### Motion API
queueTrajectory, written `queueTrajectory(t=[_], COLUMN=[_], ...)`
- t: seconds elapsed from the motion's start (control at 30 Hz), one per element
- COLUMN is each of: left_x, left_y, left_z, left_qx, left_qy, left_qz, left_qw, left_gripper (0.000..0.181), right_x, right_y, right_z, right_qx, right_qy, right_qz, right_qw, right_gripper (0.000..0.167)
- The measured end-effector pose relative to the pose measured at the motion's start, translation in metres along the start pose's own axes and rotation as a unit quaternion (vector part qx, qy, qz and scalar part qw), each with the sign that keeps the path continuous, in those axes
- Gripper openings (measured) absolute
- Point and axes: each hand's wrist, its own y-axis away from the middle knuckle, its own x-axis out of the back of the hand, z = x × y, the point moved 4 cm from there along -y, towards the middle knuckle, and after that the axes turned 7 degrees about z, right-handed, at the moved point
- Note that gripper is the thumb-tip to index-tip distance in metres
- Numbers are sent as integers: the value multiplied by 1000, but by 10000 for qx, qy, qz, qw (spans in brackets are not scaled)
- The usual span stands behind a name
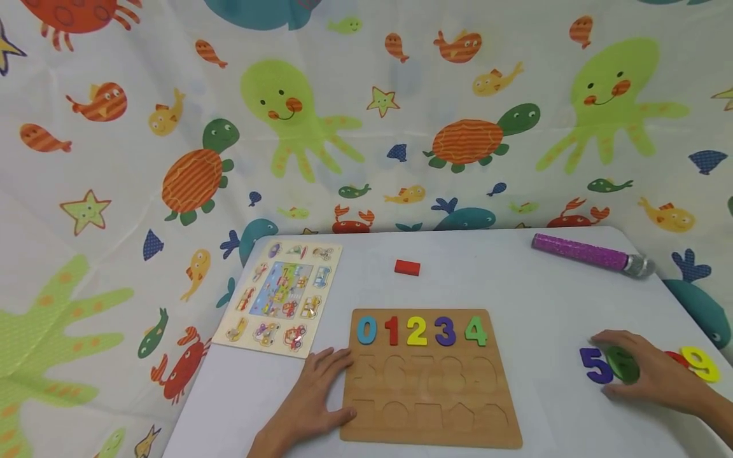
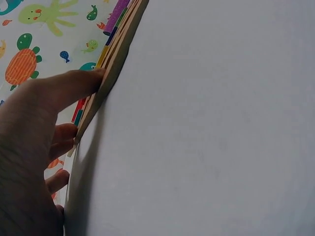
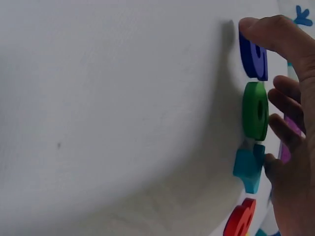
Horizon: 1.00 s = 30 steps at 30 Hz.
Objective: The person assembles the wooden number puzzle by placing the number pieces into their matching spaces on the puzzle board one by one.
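Observation:
A wooden number board lies on the white table with 0 to 4 in its top row; its lower recesses are bare. Against its left edge rests my left hand, fingers and thumb spread, the thumb at the rim in the left wrist view. My right hand arches over loose number pieces at the right. Its thumb appears at the purple 5, and its fingers reach around the green 6. A teal piece, largely hidden in the head view, lies beside the green one.
Right of the hand are a red piece and a yellow 9. A vehicle picture puzzle lies at the left. A red block and a glittery purple tube lie farther back, before a sea-animal curtain.

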Motion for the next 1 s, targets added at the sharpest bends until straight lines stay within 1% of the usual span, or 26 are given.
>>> queueTrajectory(t=[0.1,0.2,0.4,0.57,0.67,0.73,0.8,0.9,1.0], left_x=[0,-1,-1,0,0,0,0,1,2], left_y=[1,1,2,2,2,1,1,1,1], left_z=[1,2,2,1,0,0,0,1,1], left_qx=[6,5,-5,-54,-40,-25,-21,-53,-106], left_qy=[43,70,16,2,1,-5,-19,-29,-52], left_qz=[-1,-18,6,10,10,11,17,32,54], left_qw=[10000,10000,10000,10000,10000,10000,10000,10000,9999], left_gripper=[83,83,83,83,83,83,83,83,83], right_x=[-1,-2,-2,-2,-2,-1,1,1,-4], right_y=[1,2,2,1,-2,-5,-8,-14,-21], right_z=[2,3,2,-2,-6,-10,-15,-24,-37], right_qx=[27,91,153,-41,-96,0,184,544,833], right_qy=[177,234,69,-103,-212,-384,-479,-644,-700], right_qz=[-6,44,165,240,413,568,801,1123,1422], right_qw=[9998,9997,9997,9997,9989,9976,9955,9901,9838], right_gripper=[82,77,72,75,76,75,73,69,68])
